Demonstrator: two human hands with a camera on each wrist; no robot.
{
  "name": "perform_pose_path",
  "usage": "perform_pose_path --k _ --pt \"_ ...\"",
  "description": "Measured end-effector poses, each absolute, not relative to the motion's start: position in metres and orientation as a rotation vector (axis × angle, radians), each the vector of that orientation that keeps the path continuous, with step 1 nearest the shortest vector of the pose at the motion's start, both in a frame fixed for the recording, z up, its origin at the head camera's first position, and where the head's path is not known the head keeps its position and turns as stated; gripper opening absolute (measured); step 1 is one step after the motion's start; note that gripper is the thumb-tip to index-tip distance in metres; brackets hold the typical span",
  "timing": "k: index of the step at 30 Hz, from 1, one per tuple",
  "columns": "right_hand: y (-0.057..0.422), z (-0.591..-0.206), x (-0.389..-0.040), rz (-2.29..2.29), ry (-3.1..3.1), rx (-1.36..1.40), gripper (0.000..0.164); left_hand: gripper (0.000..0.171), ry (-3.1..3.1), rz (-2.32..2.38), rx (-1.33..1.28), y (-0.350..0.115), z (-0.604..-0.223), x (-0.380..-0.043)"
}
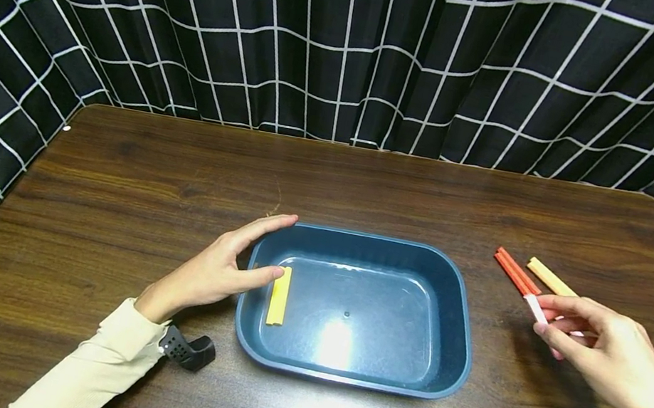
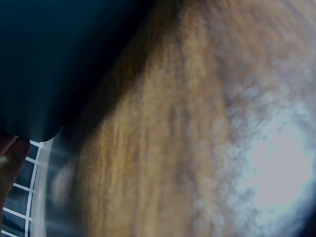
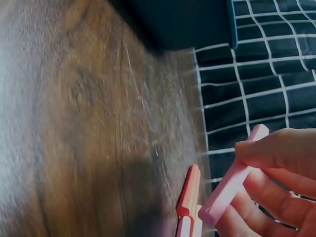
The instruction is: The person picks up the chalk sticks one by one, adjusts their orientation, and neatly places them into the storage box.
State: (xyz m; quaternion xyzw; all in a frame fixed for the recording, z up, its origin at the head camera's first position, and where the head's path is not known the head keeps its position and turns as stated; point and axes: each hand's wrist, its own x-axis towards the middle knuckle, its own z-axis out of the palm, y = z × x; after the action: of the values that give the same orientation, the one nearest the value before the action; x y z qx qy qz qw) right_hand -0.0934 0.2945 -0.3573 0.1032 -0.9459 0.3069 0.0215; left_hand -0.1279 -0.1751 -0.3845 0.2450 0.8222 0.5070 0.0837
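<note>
Your right hand pinches a pink, slender, straight-edged bar between thumb and fingers, to the right of the blue, rounded rectangular plastic bin, close by a bright red, lengthwise-ridged bar and a pale yellow slim bar on the dark brown wood-grain table. Your left hand lies relaxed at the bin's left end, fingers extended, its thumb reaching over the rim to the upper end of a yellow, ridged bar lying inside.
</note>
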Motion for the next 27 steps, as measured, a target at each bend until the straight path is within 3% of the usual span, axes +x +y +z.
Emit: perform_pose_path --k 27 --pt "0.244 -0.332 -0.095 1.194 -2.745 0.418 0.034 0.068 2.464 1.499 0.719 -0.175 -0.384 -0.128"
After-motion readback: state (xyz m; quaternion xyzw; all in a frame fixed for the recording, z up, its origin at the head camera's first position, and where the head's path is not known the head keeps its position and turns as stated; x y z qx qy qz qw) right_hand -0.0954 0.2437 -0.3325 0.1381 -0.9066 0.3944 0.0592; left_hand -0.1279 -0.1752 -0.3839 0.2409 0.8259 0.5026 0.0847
